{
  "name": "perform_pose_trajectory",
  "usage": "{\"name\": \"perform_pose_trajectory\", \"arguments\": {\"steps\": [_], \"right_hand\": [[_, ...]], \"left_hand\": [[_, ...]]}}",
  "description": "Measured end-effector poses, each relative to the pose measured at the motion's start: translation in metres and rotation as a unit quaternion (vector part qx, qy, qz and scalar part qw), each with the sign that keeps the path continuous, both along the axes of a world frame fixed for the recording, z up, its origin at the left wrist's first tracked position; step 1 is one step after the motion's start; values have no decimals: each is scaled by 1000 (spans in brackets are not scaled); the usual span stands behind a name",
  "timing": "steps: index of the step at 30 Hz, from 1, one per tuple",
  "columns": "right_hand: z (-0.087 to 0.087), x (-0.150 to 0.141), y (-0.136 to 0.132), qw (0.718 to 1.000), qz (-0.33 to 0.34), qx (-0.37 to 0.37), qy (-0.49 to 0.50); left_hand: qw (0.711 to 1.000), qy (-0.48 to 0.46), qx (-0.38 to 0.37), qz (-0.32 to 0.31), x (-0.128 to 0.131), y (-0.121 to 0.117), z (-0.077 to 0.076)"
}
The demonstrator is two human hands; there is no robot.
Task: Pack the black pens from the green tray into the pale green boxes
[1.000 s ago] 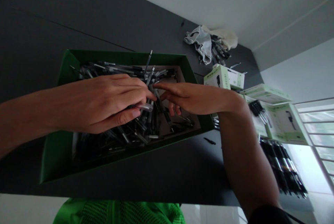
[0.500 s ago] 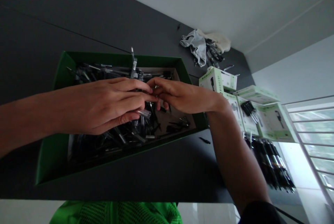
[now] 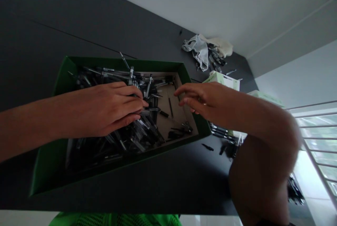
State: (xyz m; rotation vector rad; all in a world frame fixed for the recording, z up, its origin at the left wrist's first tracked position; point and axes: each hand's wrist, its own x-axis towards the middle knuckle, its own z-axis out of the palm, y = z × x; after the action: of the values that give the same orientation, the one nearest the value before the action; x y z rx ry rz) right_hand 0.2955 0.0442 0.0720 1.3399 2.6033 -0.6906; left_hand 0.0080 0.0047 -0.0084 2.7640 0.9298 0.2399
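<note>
Two bare hands work over a long box of pens. The left hand lies palm down above the heap, its fingers long and close together, with the thumb drawn in near them. A bit of clear, smooth plastic shows by the fingertips, but whether they pinch it cannot be told. The right hand is over the other end of the box, its fingers bent in a loose curve and slightly apart, well apart from the left hand.

Under and around the left hand, the pens lie crisscrossed inside the box, slim tubes of glossy clear and black plastic; a few tilt up toward the far wall. Toward the right end, the flat, pale brown floor of the box shows, with a thin dark rod on it and a small tangle of black parts in the near corner. The box has straight, dark green walls and stands on a smooth, dark table.

Just outside the near right corner, a small black piece lies on the table. Beyond the box sit a crumpled grey cloth and a soft cream cloth, with more pens bunched beside them. Near these stands a white and green carton, partly behind the right hand. Bright green mesh fabric shows below the table edge.
</note>
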Motion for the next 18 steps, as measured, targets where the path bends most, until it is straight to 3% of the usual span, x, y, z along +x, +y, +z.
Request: {"name": "perform_pose_trajectory", "arguments": {"steps": [5, 10, 18], "right_hand": [[-15, -9, -12, 992, 18, 75, -104], [-28, -32, -24, 962, 64, 149, -222], [-34, -31, -6, 985, -16, 71, -156]], "left_hand": [[1000, 4, 17, -2, 0, 0, -1], [999, -16, 40, -6, -1, 0, -3], [997, -32, 70, -19, 0, 1, -5]]}}
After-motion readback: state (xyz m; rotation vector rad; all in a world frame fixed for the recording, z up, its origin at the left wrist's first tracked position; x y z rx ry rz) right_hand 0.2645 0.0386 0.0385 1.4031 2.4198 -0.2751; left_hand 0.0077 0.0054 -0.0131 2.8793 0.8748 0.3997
